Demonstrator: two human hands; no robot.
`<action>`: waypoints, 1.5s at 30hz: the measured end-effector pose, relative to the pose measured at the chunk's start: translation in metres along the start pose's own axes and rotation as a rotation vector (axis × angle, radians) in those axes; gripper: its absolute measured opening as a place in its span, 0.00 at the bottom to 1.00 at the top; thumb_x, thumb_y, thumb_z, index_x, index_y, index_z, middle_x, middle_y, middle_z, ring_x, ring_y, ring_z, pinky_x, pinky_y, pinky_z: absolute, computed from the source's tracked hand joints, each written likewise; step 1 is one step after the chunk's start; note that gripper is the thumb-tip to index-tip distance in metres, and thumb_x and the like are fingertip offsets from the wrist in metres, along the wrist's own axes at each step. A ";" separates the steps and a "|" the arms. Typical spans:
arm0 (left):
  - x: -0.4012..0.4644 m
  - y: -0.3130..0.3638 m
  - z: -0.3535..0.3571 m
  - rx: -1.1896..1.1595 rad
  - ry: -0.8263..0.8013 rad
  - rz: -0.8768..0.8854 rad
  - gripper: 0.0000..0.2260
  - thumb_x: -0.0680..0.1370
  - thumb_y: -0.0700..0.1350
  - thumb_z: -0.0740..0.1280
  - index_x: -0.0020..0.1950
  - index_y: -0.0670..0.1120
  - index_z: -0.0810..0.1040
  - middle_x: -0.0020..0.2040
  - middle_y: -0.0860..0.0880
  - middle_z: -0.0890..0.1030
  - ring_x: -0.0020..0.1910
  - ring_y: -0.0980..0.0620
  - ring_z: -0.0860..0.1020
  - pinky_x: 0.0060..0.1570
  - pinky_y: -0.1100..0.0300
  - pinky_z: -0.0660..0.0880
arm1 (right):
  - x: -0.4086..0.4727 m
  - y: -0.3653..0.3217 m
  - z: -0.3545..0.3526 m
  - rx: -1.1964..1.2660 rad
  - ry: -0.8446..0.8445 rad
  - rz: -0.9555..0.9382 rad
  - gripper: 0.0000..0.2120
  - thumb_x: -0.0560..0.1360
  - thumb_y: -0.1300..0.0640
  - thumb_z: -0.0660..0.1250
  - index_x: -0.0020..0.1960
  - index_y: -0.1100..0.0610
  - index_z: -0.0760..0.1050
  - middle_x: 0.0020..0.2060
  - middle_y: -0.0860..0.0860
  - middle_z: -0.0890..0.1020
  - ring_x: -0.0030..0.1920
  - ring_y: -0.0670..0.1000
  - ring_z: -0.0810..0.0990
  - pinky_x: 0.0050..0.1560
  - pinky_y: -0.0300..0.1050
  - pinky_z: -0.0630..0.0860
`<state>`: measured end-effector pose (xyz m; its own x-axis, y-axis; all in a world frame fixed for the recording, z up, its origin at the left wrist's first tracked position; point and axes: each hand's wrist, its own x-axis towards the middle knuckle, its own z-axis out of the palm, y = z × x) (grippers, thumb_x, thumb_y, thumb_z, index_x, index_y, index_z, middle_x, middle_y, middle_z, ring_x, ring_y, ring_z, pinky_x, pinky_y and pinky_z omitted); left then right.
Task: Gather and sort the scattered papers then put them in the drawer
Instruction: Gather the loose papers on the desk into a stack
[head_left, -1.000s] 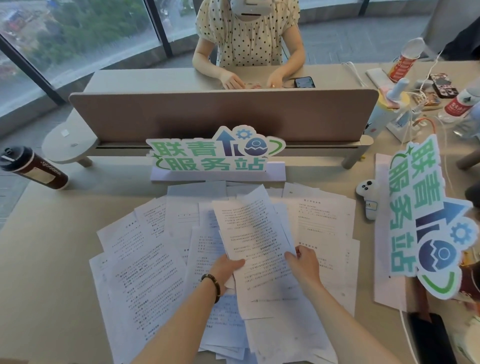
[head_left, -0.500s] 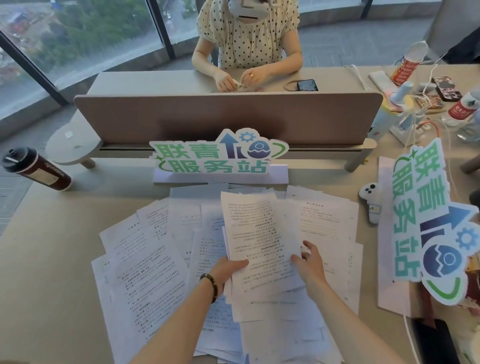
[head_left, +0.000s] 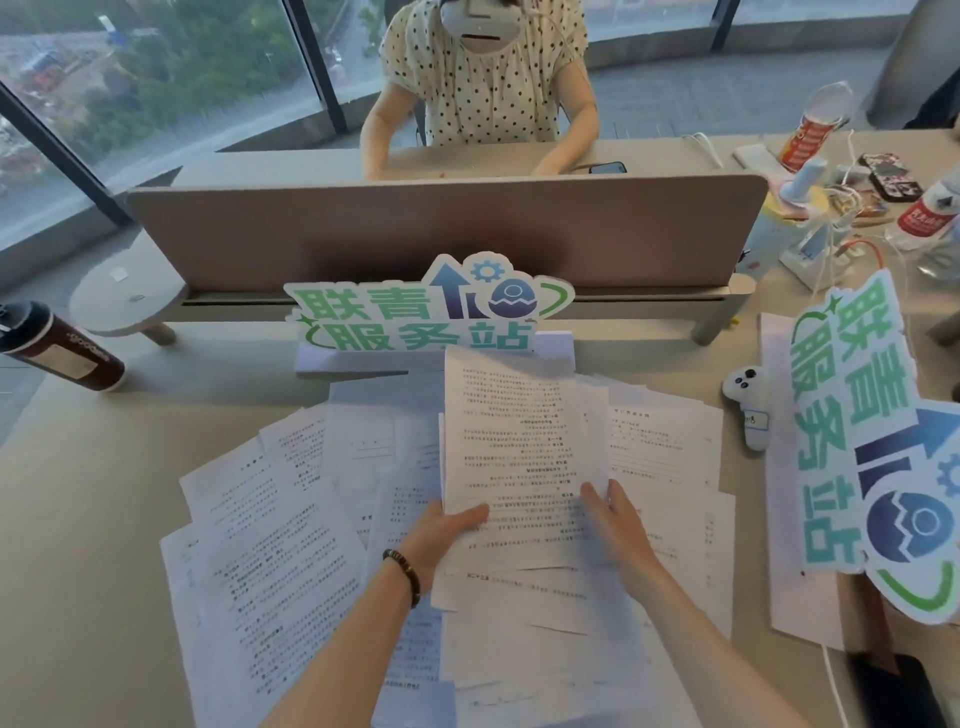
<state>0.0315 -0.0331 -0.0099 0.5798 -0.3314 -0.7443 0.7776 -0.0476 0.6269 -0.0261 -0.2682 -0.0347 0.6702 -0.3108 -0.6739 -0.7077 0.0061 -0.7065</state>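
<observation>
Hands first: the left hand (head_left: 441, 530) pinches the small stack of white printed sheets (head_left: 519, 441) by its near left corner, and the right hand (head_left: 615, 525) lies flat and open along its right edge. More loose white papers (head_left: 270, 561) cover the tan desk (head_left: 78, 519). Gathering has begun; next, pick another sheet.

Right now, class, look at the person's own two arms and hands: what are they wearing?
Both forearms are bare, no sleeves showing. The left wrist carries a dark beaded bracelet just behind the left hand. The right hand and its wrist wear nothing visible.
</observation>
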 end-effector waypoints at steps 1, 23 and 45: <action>0.003 0.001 0.001 -0.020 -0.005 0.005 0.16 0.77 0.41 0.70 0.65 0.42 0.77 0.57 0.42 0.84 0.57 0.41 0.82 0.58 0.40 0.77 | 0.004 0.005 0.001 -0.001 0.006 -0.027 0.36 0.76 0.34 0.59 0.78 0.49 0.57 0.75 0.43 0.63 0.75 0.53 0.63 0.74 0.58 0.62; 0.046 -0.032 -0.011 0.252 0.004 0.506 0.11 0.79 0.36 0.65 0.59 0.43 0.80 0.53 0.43 0.85 0.51 0.42 0.84 0.51 0.44 0.81 | 0.037 0.023 0.010 0.161 -0.002 -0.493 0.13 0.77 0.55 0.67 0.60 0.45 0.72 0.54 0.45 0.84 0.52 0.51 0.84 0.54 0.57 0.81; -0.066 -0.031 -0.030 0.153 0.078 1.161 0.09 0.77 0.39 0.69 0.55 0.46 0.82 0.53 0.46 0.86 0.52 0.46 0.84 0.50 0.48 0.81 | -0.094 -0.010 0.030 0.294 0.088 -1.108 0.13 0.80 0.62 0.65 0.63 0.54 0.71 0.56 0.47 0.83 0.54 0.50 0.83 0.50 0.50 0.82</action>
<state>-0.0234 0.0189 0.0131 0.9397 -0.1918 0.2832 -0.2616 0.1306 0.9563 -0.0758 -0.2106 0.0294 0.8658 -0.3491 0.3584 0.3483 -0.0936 -0.9327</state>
